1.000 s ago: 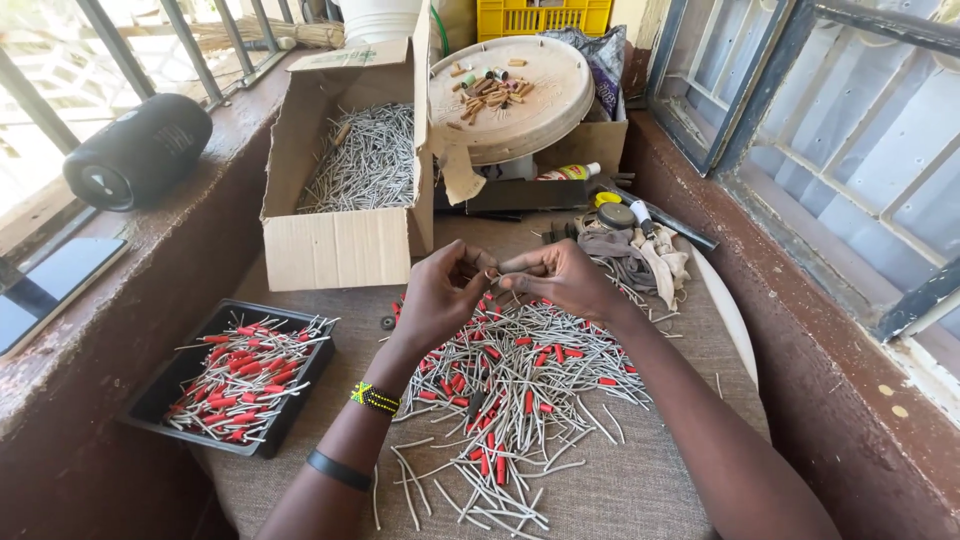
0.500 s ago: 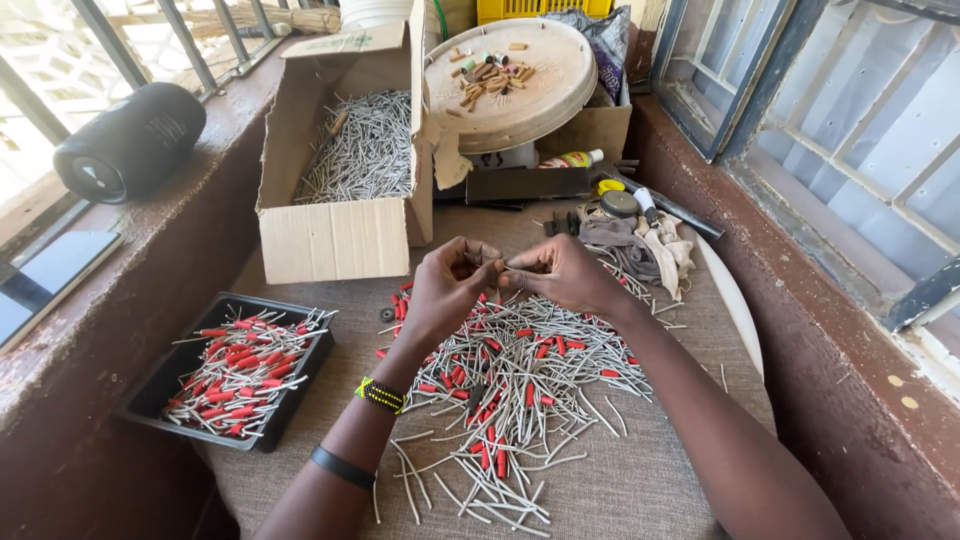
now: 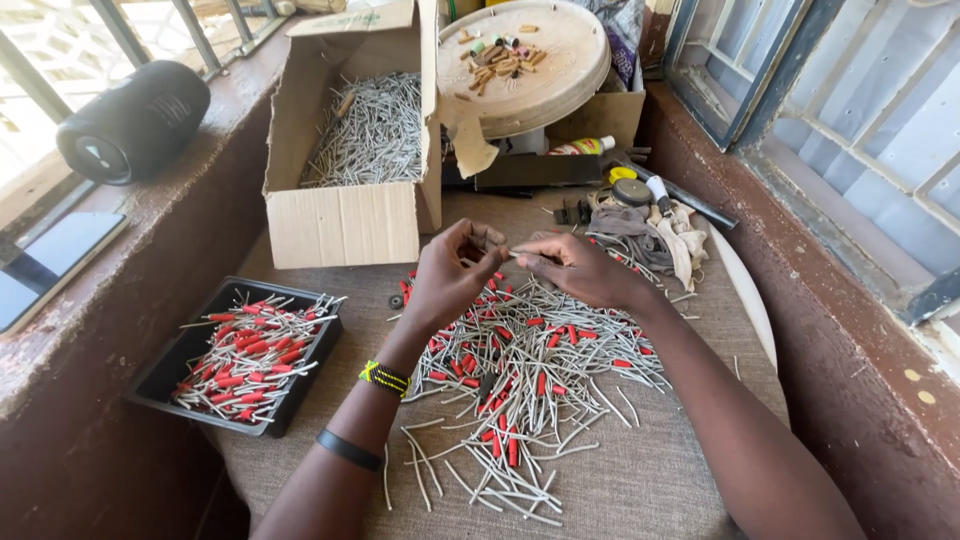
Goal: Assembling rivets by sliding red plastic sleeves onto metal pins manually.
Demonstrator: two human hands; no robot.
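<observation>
Now our hands have come a bit closer together above the pile of grey sticks [image 3: 520, 380] on the worktop [image 3: 650, 470], our left hand [image 3: 450, 280] and right hand [image 3: 585, 270] both pinched tight on one thin stick [image 3: 512, 255] between them.

An open brown cardboard box [image 3: 345, 215] stands at the table's far left, full of grey sticks. A second brown carton [image 3: 600, 115] sits behind the round tray. A flat dark-screened tablet [image 3: 50, 262] lies on the left ledge
</observation>
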